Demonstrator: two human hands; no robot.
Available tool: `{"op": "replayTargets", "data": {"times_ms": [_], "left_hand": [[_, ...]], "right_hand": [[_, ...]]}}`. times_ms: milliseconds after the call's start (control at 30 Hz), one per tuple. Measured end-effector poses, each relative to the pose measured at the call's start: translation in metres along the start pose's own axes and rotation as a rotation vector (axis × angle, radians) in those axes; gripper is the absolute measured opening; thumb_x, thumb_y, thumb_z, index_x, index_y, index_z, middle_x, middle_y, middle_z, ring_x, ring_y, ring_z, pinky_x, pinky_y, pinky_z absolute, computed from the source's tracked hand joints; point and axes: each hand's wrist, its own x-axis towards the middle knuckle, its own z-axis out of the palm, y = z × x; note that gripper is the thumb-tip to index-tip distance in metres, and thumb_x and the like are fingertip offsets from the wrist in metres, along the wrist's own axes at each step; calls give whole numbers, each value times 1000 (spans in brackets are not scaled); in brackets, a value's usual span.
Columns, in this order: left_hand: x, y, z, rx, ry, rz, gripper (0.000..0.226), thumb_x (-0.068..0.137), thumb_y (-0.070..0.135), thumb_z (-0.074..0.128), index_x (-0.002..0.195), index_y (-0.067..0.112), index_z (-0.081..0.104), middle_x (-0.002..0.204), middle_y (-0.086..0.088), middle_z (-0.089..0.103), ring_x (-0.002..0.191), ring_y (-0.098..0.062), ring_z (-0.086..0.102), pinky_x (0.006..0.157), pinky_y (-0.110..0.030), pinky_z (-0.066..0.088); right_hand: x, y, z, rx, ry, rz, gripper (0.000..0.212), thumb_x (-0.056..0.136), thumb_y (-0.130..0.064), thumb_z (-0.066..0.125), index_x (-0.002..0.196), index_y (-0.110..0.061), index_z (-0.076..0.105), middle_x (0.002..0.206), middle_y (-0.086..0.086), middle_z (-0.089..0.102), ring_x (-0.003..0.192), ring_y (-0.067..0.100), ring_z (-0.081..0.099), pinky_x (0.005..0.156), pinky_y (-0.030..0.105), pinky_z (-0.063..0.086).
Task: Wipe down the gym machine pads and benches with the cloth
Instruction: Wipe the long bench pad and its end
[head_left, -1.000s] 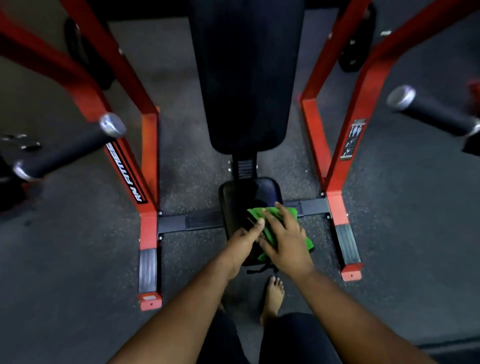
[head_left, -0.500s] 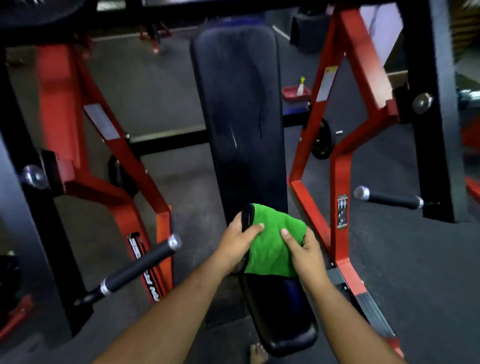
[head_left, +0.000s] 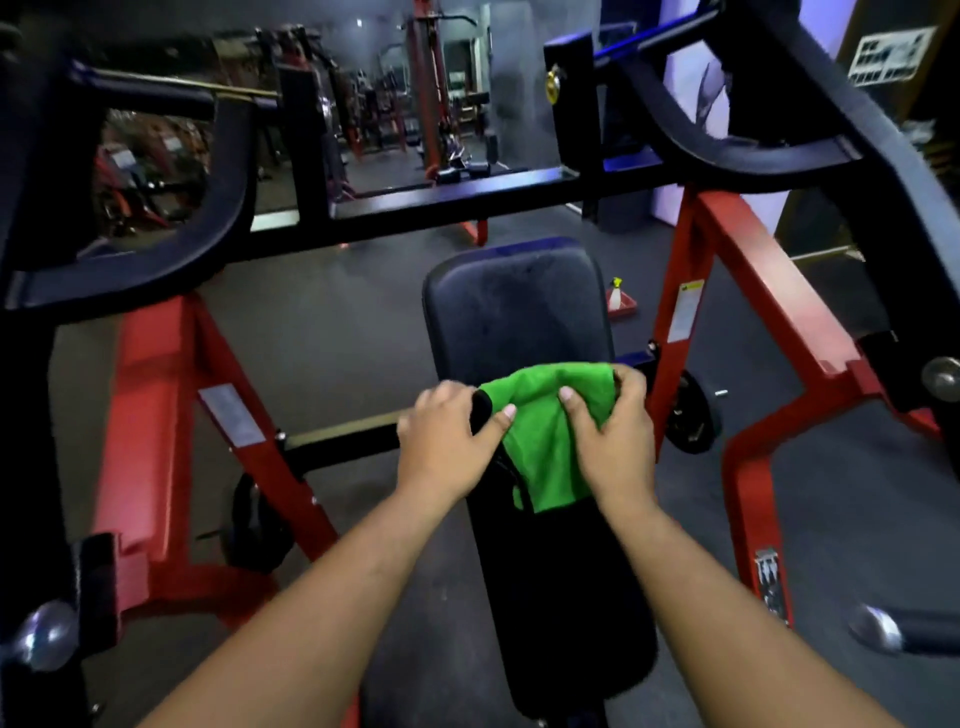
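Note:
A bright green cloth (head_left: 545, 431) lies spread across the black back pad (head_left: 514, 306) of a red-framed gym machine, about halfway up its length. My left hand (head_left: 447, 441) grips the pad's left edge, thumb on the cloth's edge. My right hand (head_left: 613, 436) holds the cloth against the pad's right side, fingers curled over the fabric and the edge. The lower stretch of the pad (head_left: 561, 597) runs down between my forearms.
Red frame legs (head_left: 727, 291) and black lever arms (head_left: 753, 145) flank the pad on both sides. Chrome-capped handles stick out at lower left (head_left: 44, 634) and lower right (head_left: 883, 629). A spray bottle in a red tray (head_left: 618, 299) sits on the floor behind.
Both hands slid the cloth from the small seat pad up onto the back pad and farther up it; the view lifted from the floor toward the machine's top.

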Motion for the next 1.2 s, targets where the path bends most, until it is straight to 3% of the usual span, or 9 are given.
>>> {"op": "replayTargets", "data": {"times_ms": [267, 333, 433, 600, 667, 767, 900, 1033, 1200], "left_hand": [[138, -18, -25, 298, 144, 20, 51, 90, 68, 54, 121, 27, 60, 127, 1, 53, 123, -25, 47, 98, -48, 38], [150, -33, -18, 176, 99, -19, 48, 90, 60, 61, 124, 27, 53, 130, 1, 52, 125, -26, 48, 98, -50, 38], [154, -60, -1, -92, 52, 11, 48, 92, 47, 65, 131, 24, 47, 137, 0, 48, 127, -26, 49, 98, -50, 39], [161, -87, -6, -229, 91, 214, 59, 97, 60, 33, 143, 25, 47, 146, 4, 50, 135, -21, 48, 105, -48, 37], [164, -85, -7, -126, 66, 281, 73, 96, 65, 27, 155, 24, 33, 161, 3, 35, 146, -19, 36, 114, -48, 32], [171, -66, -5, 100, -29, 359, 87, 92, 72, 17, 163, 23, 3, 172, 5, -2, 157, -12, 2, 126, -48, 6], [182, -55, 2, 412, -115, 477, 92, 94, 76, 16, 160, 21, -20, 166, 5, -28, 153, -14, -26, 124, -58, -9], [179, -58, 24, 430, 20, 486, 99, 92, 78, 29, 163, 16, -4, 171, -1, -9, 157, -23, -12, 125, -59, 2], [179, -62, 31, 465, 66, 511, 100, 91, 77, 33, 163, 14, 6, 172, -4, 2, 158, -26, -3, 125, -58, 8]], "right_hand": [[108, -50, 101, -320, 257, -166, 54, 93, -40, 64, 139, -17, 46, 141, 9, 54, 131, 33, 50, 105, 54, 38], [88, -40, 131, -379, 132, -214, 62, 100, -49, 48, 155, -23, 34, 164, 12, 30, 153, 36, 22, 121, 64, 14], [54, -14, 169, -520, -141, -321, 70, 100, -65, 27, 162, -39, 7, 171, 6, -10, 155, 37, -16, 118, 71, -6], [94, -17, 165, -671, -69, -430, 72, 96, -73, 30, 160, -43, 19, 172, 1, 3, 156, 39, -5, 115, 75, -1], [120, -22, 155, -667, -97, -474, 66, 97, -69, 34, 158, -47, 23, 172, -4, 8, 157, 36, -1, 114, 76, 0], [151, -16, 132, -652, -91, -437, 60, 99, -66, 35, 156, -50, 26, 171, -8, 9, 157, 31, 5, 116, 74, 3], [129, 32, 101, -566, -6, -241, 60, 99, -60, 38, 157, -49, 25, 171, -8, 3, 156, 27, 12, 114, 66, 26], [79, 65, 94, -562, -48, -221, 61, 100, -60, 35, 158, -45, 24, 172, -5, 1, 157, 31, 8, 114, 67, 26], [165, 13, 110, -607, -31, -302, 59, 100, -64, 32, 157, -49, 22, 171, -8, 3, 157, 33, 0, 120, 68, 11]]}}
